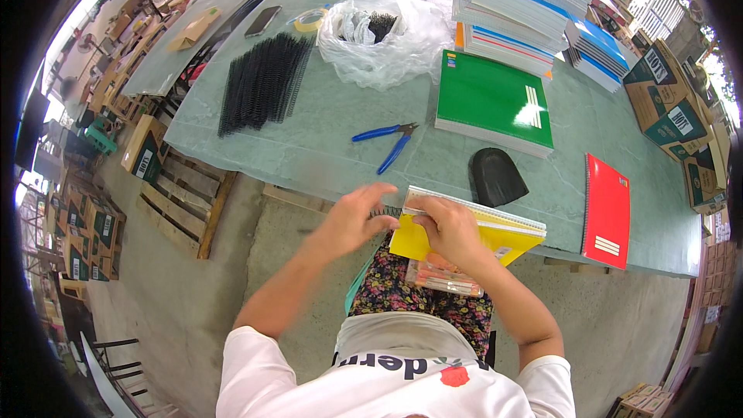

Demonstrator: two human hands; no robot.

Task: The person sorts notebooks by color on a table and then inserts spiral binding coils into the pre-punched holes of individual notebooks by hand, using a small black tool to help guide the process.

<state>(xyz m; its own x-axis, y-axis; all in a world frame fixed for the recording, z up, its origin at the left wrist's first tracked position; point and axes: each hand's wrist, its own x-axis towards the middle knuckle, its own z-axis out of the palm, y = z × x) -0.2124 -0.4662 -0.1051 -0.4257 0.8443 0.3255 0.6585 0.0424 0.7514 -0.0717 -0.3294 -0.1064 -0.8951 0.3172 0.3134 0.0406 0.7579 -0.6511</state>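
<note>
My right hand (450, 231) grips a yellow-covered notebook (410, 243) near its upper left corner, thumb and fingers closed on the white page edges. The notebook is tilted at the table's near edge, above my lap. At its left end a black spiral binding coil (391, 211) sticks out. My left hand (350, 223), slightly blurred, is curved around the coil's end with thumb and forefinger apart; whether a fingertip touches the coil is hard to see. Beyond the notebook lie blue-handled cutting pliers (392, 138) with handles spread, and a dark rounded block (495, 178).
On the green table (309, 155) lie black coils (265, 81), a phone (262, 21), a tape roll (311, 20) and a plastic bag (387, 54) holding more coils. A green notebook (493, 97), tall notebook stacks (507, 27) and a red notebook (606, 213) stand rightward. Cartons (669, 97) flank the right edge.
</note>
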